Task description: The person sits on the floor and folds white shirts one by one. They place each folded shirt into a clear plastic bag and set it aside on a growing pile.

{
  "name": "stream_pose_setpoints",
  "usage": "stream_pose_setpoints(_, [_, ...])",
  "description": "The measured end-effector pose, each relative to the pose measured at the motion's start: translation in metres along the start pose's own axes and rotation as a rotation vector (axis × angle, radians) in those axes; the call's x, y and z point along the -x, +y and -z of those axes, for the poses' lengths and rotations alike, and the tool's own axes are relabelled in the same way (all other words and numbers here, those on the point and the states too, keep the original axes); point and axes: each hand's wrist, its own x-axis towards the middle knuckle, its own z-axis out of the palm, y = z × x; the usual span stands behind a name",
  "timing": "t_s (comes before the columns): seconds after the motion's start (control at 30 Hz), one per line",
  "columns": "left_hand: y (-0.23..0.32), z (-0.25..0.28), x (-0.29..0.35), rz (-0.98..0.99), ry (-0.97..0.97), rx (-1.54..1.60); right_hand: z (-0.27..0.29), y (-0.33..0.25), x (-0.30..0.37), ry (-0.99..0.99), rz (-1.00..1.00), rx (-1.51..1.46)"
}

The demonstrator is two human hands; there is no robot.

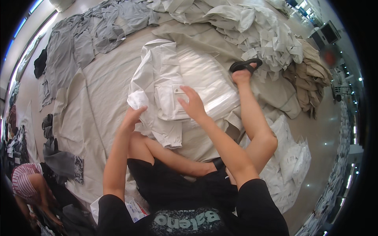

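Note:
A cream-white jacket (167,84) lies partly folded in front of me, with a buttoned pocket flap and a gathered cuff at its near end. My left hand (134,117) is closed at the jacket's left edge on a crumpled bright white piece (138,99); whether this belongs to the jacket I cannot tell. Over the pocket, my right hand (191,103) has its fingers apart and holds nothing. Right beside the jacket, and partly under it, lies a stack of shiny clear plastic bags (214,78).
A wide beige cloth (106,78) covers the floor. Grey garments (75,43) lie far left, white garments with tags (271,39) far right, brown ones (311,74) beside them. Bagged white garments (287,161) sit right of my leg. Another person (31,181) bends over dark clothes at lower left.

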Motion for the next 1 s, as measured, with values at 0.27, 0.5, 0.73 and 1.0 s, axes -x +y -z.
stream_pose_setpoints(0.27, [0.028, -0.009, 0.034, -0.224, -0.146, -0.063, -0.036, 0.05, 0.08, -0.253, 0.087, 0.381])
stream_pose_setpoints(0.5, [-0.01, -0.073, 0.029, -0.262, -0.393, -0.234, -0.039, 0.011, -0.067, -0.05, -0.72, -0.821])
stream_pose_setpoints(0.73, [-0.056, -0.119, 0.038, 0.197, -0.354, 0.547, -0.062, 0.052, -0.122, 0.175, -0.493, -0.5])
stream_pose_setpoints(1.0, [-0.067, -0.104, 0.033, 0.132, -0.245, 0.238, -0.084, 0.037, -0.096, 0.104, 0.201, 0.299])
